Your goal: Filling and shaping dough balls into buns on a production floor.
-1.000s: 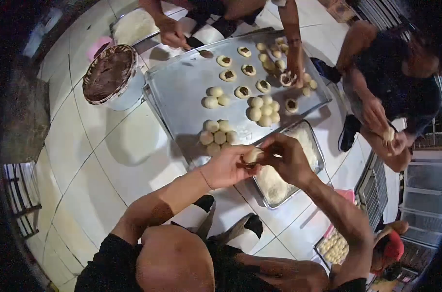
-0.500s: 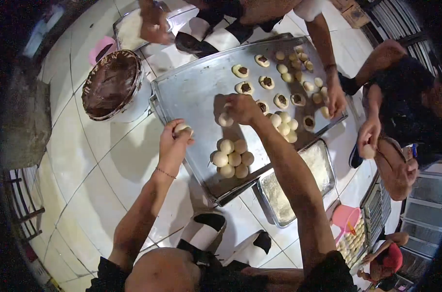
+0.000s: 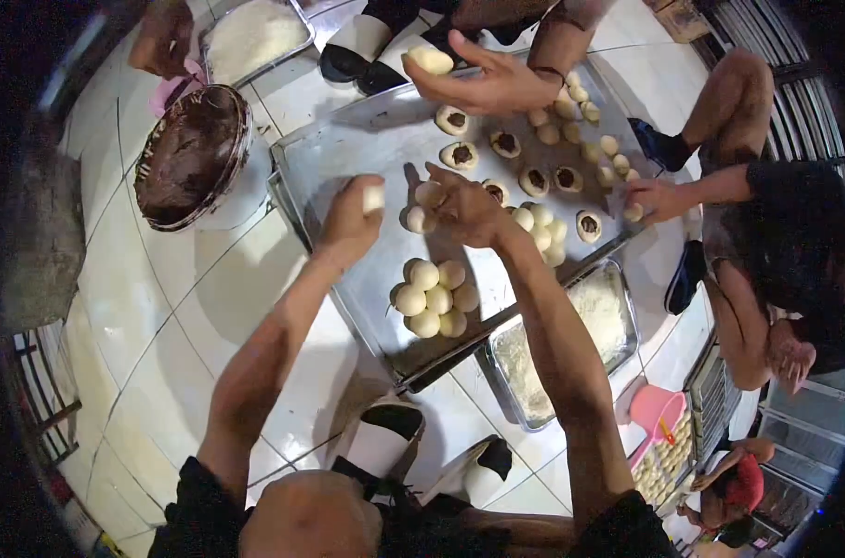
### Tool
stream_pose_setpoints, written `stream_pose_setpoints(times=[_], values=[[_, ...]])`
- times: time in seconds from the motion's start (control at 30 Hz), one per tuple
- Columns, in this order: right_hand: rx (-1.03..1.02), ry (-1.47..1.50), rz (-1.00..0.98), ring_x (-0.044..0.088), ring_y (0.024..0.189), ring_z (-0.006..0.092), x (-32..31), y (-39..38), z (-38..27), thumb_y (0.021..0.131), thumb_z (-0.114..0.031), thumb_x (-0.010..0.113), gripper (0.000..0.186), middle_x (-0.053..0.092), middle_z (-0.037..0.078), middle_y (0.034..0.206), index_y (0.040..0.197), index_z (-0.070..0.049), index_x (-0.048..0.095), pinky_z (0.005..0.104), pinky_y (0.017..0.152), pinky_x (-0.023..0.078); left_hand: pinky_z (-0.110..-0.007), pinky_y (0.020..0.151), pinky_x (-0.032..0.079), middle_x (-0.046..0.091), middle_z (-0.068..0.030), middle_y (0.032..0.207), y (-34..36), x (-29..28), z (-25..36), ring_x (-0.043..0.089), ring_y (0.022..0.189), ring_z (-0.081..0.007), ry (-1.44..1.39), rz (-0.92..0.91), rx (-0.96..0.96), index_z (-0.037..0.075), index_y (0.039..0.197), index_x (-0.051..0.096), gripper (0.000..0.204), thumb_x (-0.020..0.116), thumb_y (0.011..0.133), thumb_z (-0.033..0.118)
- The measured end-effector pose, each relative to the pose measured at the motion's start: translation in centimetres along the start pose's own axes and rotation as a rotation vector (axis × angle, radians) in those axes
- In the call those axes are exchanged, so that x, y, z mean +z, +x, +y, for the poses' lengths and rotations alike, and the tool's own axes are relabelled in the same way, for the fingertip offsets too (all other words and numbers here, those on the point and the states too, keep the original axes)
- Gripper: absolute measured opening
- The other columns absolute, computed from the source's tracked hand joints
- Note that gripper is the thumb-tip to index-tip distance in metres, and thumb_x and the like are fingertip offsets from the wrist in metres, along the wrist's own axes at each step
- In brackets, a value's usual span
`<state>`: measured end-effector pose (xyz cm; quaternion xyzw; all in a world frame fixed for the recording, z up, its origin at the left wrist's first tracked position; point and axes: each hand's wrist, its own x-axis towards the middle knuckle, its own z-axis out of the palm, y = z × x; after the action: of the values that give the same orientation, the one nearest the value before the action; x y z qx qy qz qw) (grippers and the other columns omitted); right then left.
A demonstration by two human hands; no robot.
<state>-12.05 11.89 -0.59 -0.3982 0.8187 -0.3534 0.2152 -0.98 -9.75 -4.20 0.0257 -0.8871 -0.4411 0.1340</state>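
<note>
My left hand (image 3: 351, 221) is closed around a pale dough ball (image 3: 373, 197) above the left part of the metal tray (image 3: 348, 149). Over the tray's middle is my right hand (image 3: 474, 209), its fingers apart beside a shaded dough ball (image 3: 429, 193); whether the fingertips touch it is hard to tell. Just below that one sits another dough ball (image 3: 418, 220). A cluster of smooth dough balls (image 3: 438, 298) lies nearer to me, and a second cluster (image 3: 541, 229) is partly behind my right wrist. Flattened dough pieces with dark filling (image 3: 506, 144) are spread farther back.
A bucket of dark brown filling (image 3: 195, 153) stands left of the tray. Pans of pale crumbs are at the right (image 3: 590, 316) and far left (image 3: 255, 42). One co-worker's hand (image 3: 497, 79) holds dough over the far edge; another's hand (image 3: 655, 199) reaches in from the right.
My left hand has moved up and right over the tray, holding its dough ball. My right hand's fingers have spread, and a second dough ball shows beside them. A co-worker's hand has come over the far edge.
</note>
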Motion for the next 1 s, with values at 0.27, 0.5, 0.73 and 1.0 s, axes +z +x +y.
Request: stream_pose_setpoints(times=[0.27, 0.5, 0.73, 1.0], values=[[0.076, -0.503, 0.257, 0.061, 0.095, 0.0373, 3.1, -1.3, -3.1, 0.061, -0.027, 0.083, 0.088, 0.064, 0.018, 0.109, 0.137, -0.002, 0.045, 0.0444, 0.083, 0.051, -0.038, 0.096, 0.045, 0.059, -0.0122, 0.122, 4.4, 2.7, -0.4, 0.057, 0.107, -0.0315, 0.130, -0.400, 0.070, 0.005, 0.119, 0.056, 0.045, 0.060, 0.075, 0.002], [0.117, -0.152, 0.289, 0.060, 0.089, 0.0391, 3.0, 1.1, -4.0, 0.059, -0.030, 0.084, 0.088, 0.063, 0.021, 0.098, 0.133, -0.002, 0.045, 0.0451, 0.083, 0.051, -0.041, 0.107, 0.036, 0.044, -0.0119, 0.144, 5.7, 1.0, -3.5, 0.045, 0.125, -0.0319, -0.153, -0.498, 0.042, 0.008, 0.131, 0.048, 0.057, 0.061, 0.077, 0.000], [0.285, -0.239, 0.304, 0.060, 0.100, 0.0436, 4.2, 5.7, -3.4, 0.064, -0.030, 0.082, 0.081, 0.063, 0.024, 0.107, 0.129, 0.002, 0.046, 0.0483, 0.079, 0.051, -0.040, 0.105, 0.037, 0.040, -0.0151, 0.145, 7.9, -1.1, -0.7, 0.043, 0.127, -0.0325, -0.129, -0.287, -0.086, 0.003, 0.130, 0.047, 0.055, 0.062, 0.077, 0.005], [0.120, -0.370, -0.228, 0.059, 0.104, 0.0358, -6.9, -16.3, -8.3, 0.079, -0.015, 0.069, 0.058, 0.061, 0.021, 0.112, 0.132, -0.002, 0.049, 0.0425, 0.089, 0.049, -0.032, 0.078, 0.050, 0.067, -0.0134, 0.105, 1.2, -4.0, 4.1, 0.063, 0.094, -0.0268, -0.062, -0.171, -0.145, 0.003, 0.112, 0.066, 0.032, 0.059, 0.081, 0.009]])
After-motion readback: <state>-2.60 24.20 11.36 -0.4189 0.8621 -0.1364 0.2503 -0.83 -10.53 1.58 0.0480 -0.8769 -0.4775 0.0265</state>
